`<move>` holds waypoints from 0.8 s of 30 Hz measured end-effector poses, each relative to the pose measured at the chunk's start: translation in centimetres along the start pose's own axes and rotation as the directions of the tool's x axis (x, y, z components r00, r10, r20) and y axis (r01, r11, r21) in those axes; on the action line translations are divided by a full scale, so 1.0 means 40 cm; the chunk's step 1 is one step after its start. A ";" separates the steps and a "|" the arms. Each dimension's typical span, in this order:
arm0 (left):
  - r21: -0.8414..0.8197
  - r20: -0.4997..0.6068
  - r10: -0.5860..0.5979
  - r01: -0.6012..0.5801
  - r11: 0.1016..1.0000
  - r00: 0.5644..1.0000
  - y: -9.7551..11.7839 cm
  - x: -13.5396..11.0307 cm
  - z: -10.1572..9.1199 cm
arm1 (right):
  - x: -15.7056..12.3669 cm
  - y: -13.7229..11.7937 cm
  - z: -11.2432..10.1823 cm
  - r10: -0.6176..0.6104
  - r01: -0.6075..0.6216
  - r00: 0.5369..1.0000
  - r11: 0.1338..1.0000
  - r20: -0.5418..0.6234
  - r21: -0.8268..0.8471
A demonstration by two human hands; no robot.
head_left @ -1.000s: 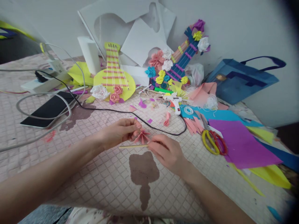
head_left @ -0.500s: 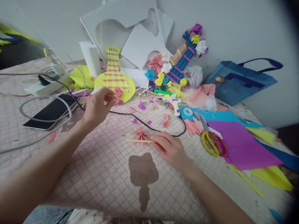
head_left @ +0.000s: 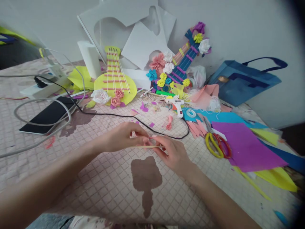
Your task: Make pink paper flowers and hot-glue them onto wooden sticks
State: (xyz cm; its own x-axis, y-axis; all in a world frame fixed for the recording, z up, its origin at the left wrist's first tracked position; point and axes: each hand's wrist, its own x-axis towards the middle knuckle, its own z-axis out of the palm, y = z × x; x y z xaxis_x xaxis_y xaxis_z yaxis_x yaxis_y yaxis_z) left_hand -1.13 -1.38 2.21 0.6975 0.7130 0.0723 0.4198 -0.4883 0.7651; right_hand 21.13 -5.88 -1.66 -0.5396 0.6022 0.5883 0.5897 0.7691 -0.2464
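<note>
My left hand point(head_left: 121, 138) and my right hand point(head_left: 170, 152) meet at the middle of the table over the pink quilted cloth point(head_left: 100, 178). Both pinch a thin wooden stick point(head_left: 149, 146) that lies level between them. The pink folded paper flower is hidden under my fingers. A black cable point(head_left: 133, 117) runs just behind the hands.
A yellow paper guitar point(head_left: 114, 84) and a blue flower-covered guitar point(head_left: 177, 68) lean at the back by white foam boards point(head_left: 140, 41). A glue gun point(head_left: 177, 103), scissors point(head_left: 218, 144), purple paper point(head_left: 245, 144), a blue bag point(head_left: 240, 82) lie right; a phone point(head_left: 46, 116) and power strip point(head_left: 45, 87) left.
My left hand came back from the yellow guitar to the stick and closed on it beside my right hand. The pink paper flower is now covered by the fingers.
</note>
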 end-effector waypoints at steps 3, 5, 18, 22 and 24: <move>-0.046 -0.028 -0.001 0.000 0.999 1.000 0.017 0.000 0.023 | 0.007 -0.006 -0.004 -0.048 0.048 0.999 0.999 -0.017 -0.023; 0.027 -0.163 -0.052 0.057 0.998 0.985 0.011 0.000 0.016 | 0.011 -0.003 -0.010 -0.055 0.054 0.998 0.997 -0.012 -0.054; 0.431 -0.288 0.216 -0.075 0.899 0.933 -0.038 -0.028 0.025 | 0.005 0.020 0.001 0.030 -0.018 0.984 0.998 0.174 -0.068; 0.440 -0.095 0.220 -0.158 0.884 0.971 -0.012 -0.033 0.066 | 0.006 0.017 0.005 0.038 -0.027 0.980 0.998 0.196 -0.058; 0.489 -0.063 0.213 -0.156 0.858 0.975 -0.008 -0.036 0.080 | 0.008 0.015 0.007 0.040 -0.029 0.977 0.998 0.207 -0.055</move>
State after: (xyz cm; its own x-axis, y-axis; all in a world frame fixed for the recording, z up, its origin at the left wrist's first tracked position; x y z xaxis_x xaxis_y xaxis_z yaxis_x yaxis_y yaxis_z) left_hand -0.40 -3.88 -0.19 0.7329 0.6229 0.2737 0.5357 -0.7762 0.3324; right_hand 21.15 -5.18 -1.83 -0.6286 0.6637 0.4055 0.6371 0.7384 -0.2210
